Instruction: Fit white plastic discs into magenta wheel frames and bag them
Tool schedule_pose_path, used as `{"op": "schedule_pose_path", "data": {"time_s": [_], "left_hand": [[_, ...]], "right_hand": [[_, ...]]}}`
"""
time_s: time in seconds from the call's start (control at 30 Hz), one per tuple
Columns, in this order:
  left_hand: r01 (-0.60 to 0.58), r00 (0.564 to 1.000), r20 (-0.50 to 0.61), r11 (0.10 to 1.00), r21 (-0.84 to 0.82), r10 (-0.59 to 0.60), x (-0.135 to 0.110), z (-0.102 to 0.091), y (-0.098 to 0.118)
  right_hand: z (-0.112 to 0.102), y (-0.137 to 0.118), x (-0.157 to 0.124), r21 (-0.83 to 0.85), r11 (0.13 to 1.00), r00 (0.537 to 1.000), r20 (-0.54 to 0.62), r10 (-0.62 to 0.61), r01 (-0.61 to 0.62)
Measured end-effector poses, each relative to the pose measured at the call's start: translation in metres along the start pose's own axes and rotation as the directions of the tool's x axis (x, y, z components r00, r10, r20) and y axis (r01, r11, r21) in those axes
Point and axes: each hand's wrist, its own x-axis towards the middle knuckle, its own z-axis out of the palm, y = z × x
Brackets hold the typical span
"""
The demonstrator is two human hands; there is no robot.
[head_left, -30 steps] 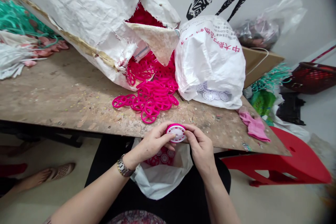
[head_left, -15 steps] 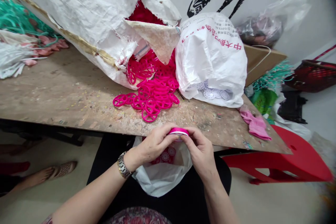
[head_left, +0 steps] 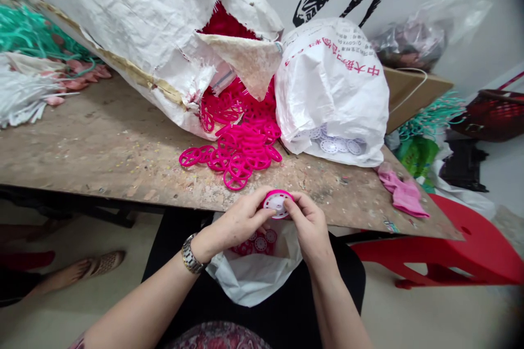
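A scarred wooden worktop carries a torn white woven sack spilling magenta plastic rings toward its near edge, beside a white carrier bag of perforated white discs. Below that edge sits an open white bag holding magenta-and-white discs. Just over the edge, the left hand, wearing a metal wristwatch, and the right hand grip a white disc set in a magenta rim, fingers closed narrowly on it from both sides
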Motion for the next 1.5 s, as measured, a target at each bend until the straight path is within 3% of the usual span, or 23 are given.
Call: {"op": "schedule_pose_path", "data": {"time_s": [0.17,0.37,0.5,0.6,0.73,0.9,1.07,1.13,1.2,1.3,1.4,1.5], "left_hand": [[0.034,0.998,-0.054,0.994,-0.108,-0.04,-0.001,0.0,-0.009],[-0.044,0.992,-0.126,0.993,-0.112,0.029,0.0,0.006,-0.018],[0.004,0.995,-0.1,0.994,-0.112,-0.016,0.0,0.008,-0.021],[0.012,0.996,-0.091,1.0,-0.001,-0.012,-0.002,0.009,-0.022],[-0.11,0.987,-0.086,0.967,0.229,0.133,-0.005,0.011,-0.02],[-0.157,0.984,-0.032,0.946,0.285,0.173,-0.01,0.015,-0.015],[-0.22,0.975,0.096,0.873,0.436,0.198,-0.015,0.005,-0.003],[-0.238,0.963,0.025,0.809,0.538,0.267,-0.015,-0.006,0.001],[-0.174,0.928,-0.137,0.728,0.663,0.347,-0.012,-0.019,0.004],[0.035,0.863,-0.319,0.583,0.812,0.392,-0.003,-0.036,0.001],[0.207,0.87,-0.377,0.459,0.864,0.318,0.009,-0.043,-0.007],[0.277,0.876,-0.395,0.383,0.881,0.276,0.019,-0.042,-0.017]], "right_hand": [[0.003,-0.001,-0.004,-0.011,0.999,0.995,0.086,-0.05,0.051],[0.008,0.005,-0.011,-0.127,0.983,0.989,-0.056,-0.14,0.132],[0.004,0.005,-0.009,-0.084,0.993,0.996,0.022,-0.083,0.084],[0.0,0.004,-0.009,-0.157,0.984,0.995,0.061,-0.073,0.082],[-0.002,0.005,-0.014,-0.215,0.973,0.996,0.027,-0.083,0.087],[-0.004,0.011,-0.025,-0.208,0.972,0.994,0.0,-0.113,0.11],[-0.019,0.008,-0.038,-0.291,0.949,0.991,0.086,-0.1,0.121],[-0.026,0.007,-0.044,-0.362,0.924,0.987,0.143,-0.075,0.123],[-0.031,0.01,-0.048,-0.438,0.889,0.976,0.214,-0.04,0.132],[-0.037,0.021,-0.053,-0.557,0.813,0.955,0.297,0.002,0.171],[-0.04,0.032,-0.056,-0.635,0.728,0.941,0.337,-0.043,0.26],[-0.038,0.032,-0.058,-0.643,0.696,0.924,0.372,-0.084,0.321]]}}
